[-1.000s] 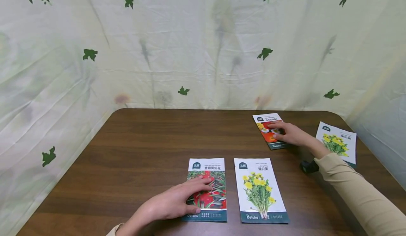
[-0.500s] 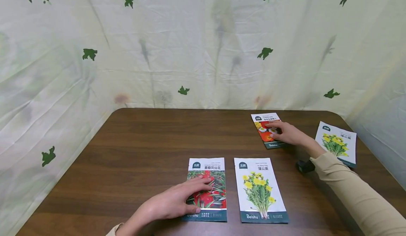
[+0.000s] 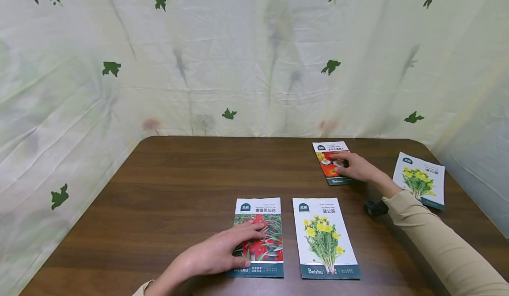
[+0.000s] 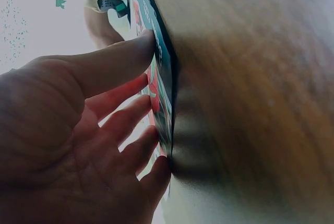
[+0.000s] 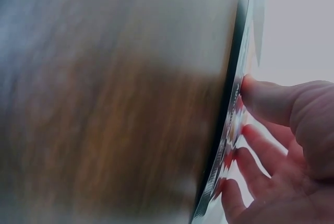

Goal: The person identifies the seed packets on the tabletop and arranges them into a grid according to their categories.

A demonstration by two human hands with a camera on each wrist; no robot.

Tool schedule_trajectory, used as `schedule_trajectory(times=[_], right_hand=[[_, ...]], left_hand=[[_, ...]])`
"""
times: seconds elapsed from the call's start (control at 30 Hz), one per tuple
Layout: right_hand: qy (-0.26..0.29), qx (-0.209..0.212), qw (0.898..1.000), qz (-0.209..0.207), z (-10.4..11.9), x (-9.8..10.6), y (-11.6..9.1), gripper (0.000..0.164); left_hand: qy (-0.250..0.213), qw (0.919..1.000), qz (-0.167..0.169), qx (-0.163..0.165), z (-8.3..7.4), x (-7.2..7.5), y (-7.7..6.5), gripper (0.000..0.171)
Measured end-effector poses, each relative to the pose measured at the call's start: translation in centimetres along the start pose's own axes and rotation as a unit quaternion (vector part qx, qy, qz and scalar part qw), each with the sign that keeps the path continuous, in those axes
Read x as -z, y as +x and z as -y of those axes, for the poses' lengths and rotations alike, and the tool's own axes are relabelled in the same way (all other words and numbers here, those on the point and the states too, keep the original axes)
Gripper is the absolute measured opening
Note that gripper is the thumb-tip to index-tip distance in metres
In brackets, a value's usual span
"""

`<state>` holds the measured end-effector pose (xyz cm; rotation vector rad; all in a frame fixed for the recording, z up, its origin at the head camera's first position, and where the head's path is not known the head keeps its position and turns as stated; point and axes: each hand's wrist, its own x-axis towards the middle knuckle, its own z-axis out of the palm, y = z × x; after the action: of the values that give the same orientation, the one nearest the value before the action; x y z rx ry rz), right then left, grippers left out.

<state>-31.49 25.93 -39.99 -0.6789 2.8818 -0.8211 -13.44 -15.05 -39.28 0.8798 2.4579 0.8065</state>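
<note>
In the head view my left hand [image 3: 222, 252] rests on a seed packet with red flowers [image 3: 270, 243] that lies flat near the table's front. Its fingers spread over the picture, and the thumb [image 4: 133, 51] touches the teal bottom band in the left wrist view. Farther back, my right hand [image 3: 358, 168] lies over a seed packet with orange and white flowers [image 3: 327, 169], covering its right side. Thumb and fingertips [image 5: 249, 85] touch that packet's face in the right wrist view. Neither hand curls round its packet.
A dandelion seed packet [image 3: 322, 238] lies just right of the red-flower one. Another dandelion packet [image 3: 417, 176] sits askew near the right edge, beside my right forearm. A black wrist device [image 3: 375, 208] hangs under that wrist. Behind the brown table [image 3: 179, 176] is a patterned curtain [image 3: 238, 57].
My right hand has slid slightly left, and the orange-flower packet has moved left with it. The left hand and the other packets stay put.
</note>
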Motion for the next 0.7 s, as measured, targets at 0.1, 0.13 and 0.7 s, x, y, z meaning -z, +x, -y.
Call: schedule_trajectory(times=[0.1,0.13,0.7], right_hand=[[0.003,-0.009,1.000,0.001,0.11,-0.13,0.16,0.046],[0.004,-0.014,1.000,0.002,0.11,-0.17,0.22,0.046],[0.021,0.000,1.000,0.017,0.79,-0.35,1.00,0.046]], left_hand=[[0.001,1.0000,-0.001,-0.002,0.03,-0.01,0.00,0.058],[0.000,1.0000,-0.001,-0.002,0.03,-0.01,-0.01,0.058],[-0.008,0.9999,0.006,-0.003,0.11,0.10,-0.02,0.057]])
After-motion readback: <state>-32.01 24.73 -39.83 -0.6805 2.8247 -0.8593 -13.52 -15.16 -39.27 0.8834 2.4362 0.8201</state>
